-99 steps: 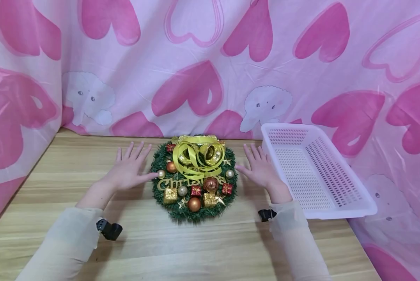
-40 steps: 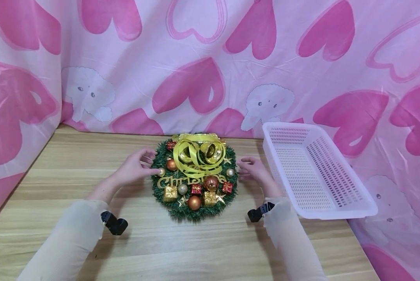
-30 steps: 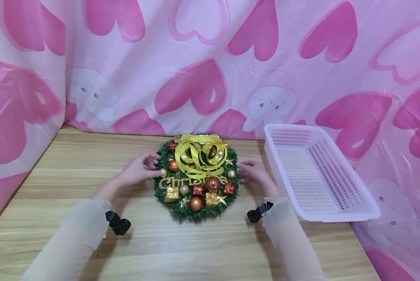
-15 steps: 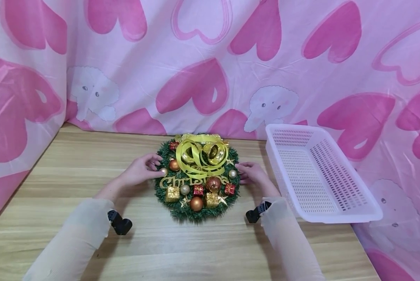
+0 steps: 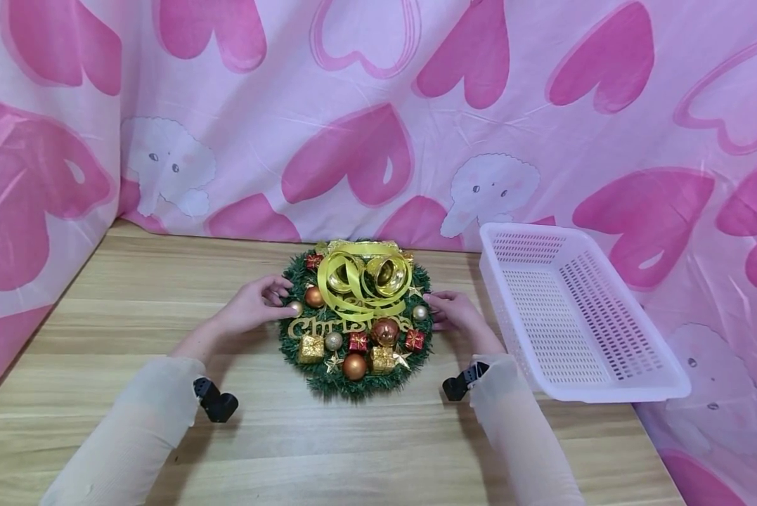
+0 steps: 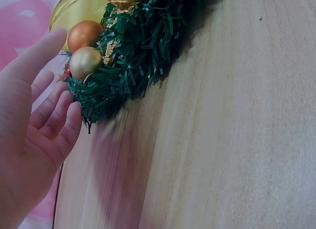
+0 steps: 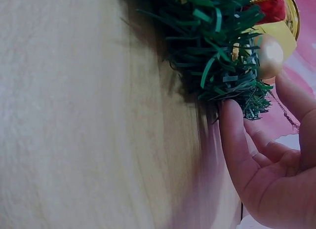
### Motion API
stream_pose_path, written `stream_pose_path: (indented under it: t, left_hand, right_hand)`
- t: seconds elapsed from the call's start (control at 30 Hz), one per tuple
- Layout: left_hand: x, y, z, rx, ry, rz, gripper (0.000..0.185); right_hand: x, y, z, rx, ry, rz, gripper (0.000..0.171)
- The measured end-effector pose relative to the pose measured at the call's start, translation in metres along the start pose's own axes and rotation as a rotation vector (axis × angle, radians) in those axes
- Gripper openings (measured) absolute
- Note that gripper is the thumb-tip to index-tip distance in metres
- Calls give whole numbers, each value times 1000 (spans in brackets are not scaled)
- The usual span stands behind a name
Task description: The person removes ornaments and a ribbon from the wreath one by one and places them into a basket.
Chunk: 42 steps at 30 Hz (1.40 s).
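A green Christmas wreath (image 5: 353, 386) lies on the wooden table, set with orange and gold balls, small wrapped gift boxes, gold stars and gold "Christmas" lettering. Coiled yellow ribbon (image 5: 360, 313) and two gold bells (image 5: 387, 274) sit on its far part. My left hand (image 5: 251, 306) is at its left edge, thumb by a pale gold ball (image 6: 86, 62), fingers loosely bent with tips at the green foliage (image 6: 133, 66). On the opposite side, my right hand (image 5: 459, 313) has its fingertips at the edge and its thumb beside another pale ball (image 7: 270, 56). Neither hand wraps tightly around the wreath.
A white perforated plastic basket (image 5: 606, 388) stands on the table to the right of my right hand. Behind and beside the table (image 5: 327, 457) hangs a pink curtain (image 5: 353, 91) with hearts and dogs. Both wrists wear small black cameras (image 5: 216, 402).
Both hands, spread flat beside the wreath at first, have turned inward and bent their fingers to its edges. Over the last second they hold nearly still; the view has shifted slightly.
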<state>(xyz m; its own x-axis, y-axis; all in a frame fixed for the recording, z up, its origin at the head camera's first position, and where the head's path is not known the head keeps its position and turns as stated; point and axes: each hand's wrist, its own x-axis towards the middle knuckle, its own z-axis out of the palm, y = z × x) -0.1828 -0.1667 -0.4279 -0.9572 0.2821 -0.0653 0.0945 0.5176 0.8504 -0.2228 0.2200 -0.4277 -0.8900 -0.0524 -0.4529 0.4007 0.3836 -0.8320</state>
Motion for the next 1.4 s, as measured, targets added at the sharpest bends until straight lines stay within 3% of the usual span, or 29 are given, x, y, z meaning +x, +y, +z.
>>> stream_pose_path:
  t: [0.23, 0.63, 0.87, 1.0, 1.17, 1.4]
  left_hand:
    - [1, -5, -2, 11, -3, -26, 66]
    - [0, -16, -4, -70, -27, -78, 73]
    - [1, -21, -4, -108, -36, -90, 77]
    - [1, -21, -3, -125, -46, -102, 80]
    - [1, -20, -2, -137, -56, -110, 83]
    - [2, -21, 2, -124, -71, -108, 86]
  right_hand:
    - [-1, -1, -1, 6, -9, -19, 55]
    - [-7, -4, -2, -33, -18, -83, 64]
    - [-7, -9, -2, -110, 43, -52, 54]
    - [-9, -12, -4, -93, 70, -58, 56]
    - [-14, -16, -5, -75, 62, -167, 56]
    - [-19, -17, -5, -195, -35, -288, 51]
